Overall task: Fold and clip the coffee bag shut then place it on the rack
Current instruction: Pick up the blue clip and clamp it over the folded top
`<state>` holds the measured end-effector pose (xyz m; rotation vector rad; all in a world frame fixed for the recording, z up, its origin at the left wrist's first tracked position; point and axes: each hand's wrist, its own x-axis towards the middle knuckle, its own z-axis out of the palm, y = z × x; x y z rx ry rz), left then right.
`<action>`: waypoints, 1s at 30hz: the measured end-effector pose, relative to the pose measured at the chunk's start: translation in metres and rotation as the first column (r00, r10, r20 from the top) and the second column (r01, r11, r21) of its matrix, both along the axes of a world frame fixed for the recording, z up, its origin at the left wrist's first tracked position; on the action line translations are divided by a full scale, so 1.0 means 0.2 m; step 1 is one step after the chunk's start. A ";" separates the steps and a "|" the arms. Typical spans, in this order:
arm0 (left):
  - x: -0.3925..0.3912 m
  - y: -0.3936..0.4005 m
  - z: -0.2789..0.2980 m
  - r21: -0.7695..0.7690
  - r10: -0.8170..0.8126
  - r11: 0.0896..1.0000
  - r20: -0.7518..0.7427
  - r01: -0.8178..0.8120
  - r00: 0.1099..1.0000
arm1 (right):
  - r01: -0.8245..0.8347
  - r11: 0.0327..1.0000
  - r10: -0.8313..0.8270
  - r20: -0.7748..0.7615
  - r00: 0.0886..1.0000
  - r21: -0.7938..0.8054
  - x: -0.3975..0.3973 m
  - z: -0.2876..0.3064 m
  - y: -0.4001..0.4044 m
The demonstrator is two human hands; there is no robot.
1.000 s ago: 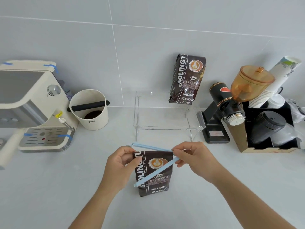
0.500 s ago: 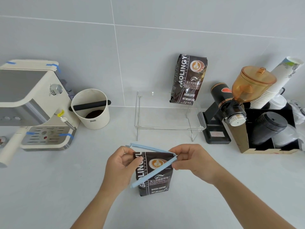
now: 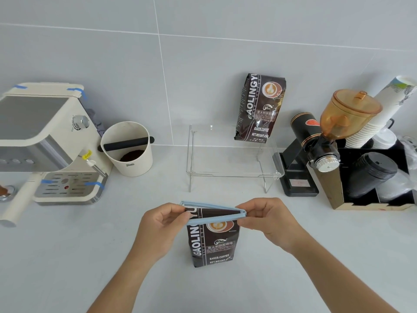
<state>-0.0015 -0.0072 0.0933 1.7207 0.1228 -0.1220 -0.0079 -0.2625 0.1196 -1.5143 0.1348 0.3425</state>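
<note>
A dark brown coffee bag (image 3: 213, 243) stands upright on the counter in front of me, its top folded over. A long light-blue clip (image 3: 214, 214) straddles the fold, its two arms meeting at the right and a narrow gap left between them at the left. My left hand (image 3: 161, 231) pinches the clip's left end and the bag's top corner. My right hand (image 3: 268, 220) pinches the clip's hinged right end. Behind stands a clear acrylic rack (image 3: 233, 175), with a second coffee bag (image 3: 259, 108) upright on its back right.
An espresso machine (image 3: 42, 141) sits at the left, a cream knock box (image 3: 128, 151) beside it. Right of the rack are a black grinder with amber hopper (image 3: 327, 136) and a black organiser (image 3: 372, 177) with cups and lids. Tiled wall behind.
The clip's front arm has swung up from a steep diagonal across the bag's face to nearly level with the back arm. My left hand now grips its left end.
</note>
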 end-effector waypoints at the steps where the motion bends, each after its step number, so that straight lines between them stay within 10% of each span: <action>1: 0.00 0.01 0.00 0.025 0.000 1.000 0.019 0.000 1.000 | 0.005 1.000 -0.005 0.010 1.000 -0.006 0.00 -0.01 0.00; 19: 0.00 0.13 0.08 0.391 -0.136 0.920 0.250 0.028 0.959 | 0.014 0.999 -0.012 0.046 0.999 -0.037 -0.03 -0.02 0.04; 30: 0.15 0.14 0.13 0.634 -0.505 0.650 -0.052 0.419 0.862 | 0.026 1.000 -0.026 0.054 0.998 0.005 -0.04 -0.02 0.04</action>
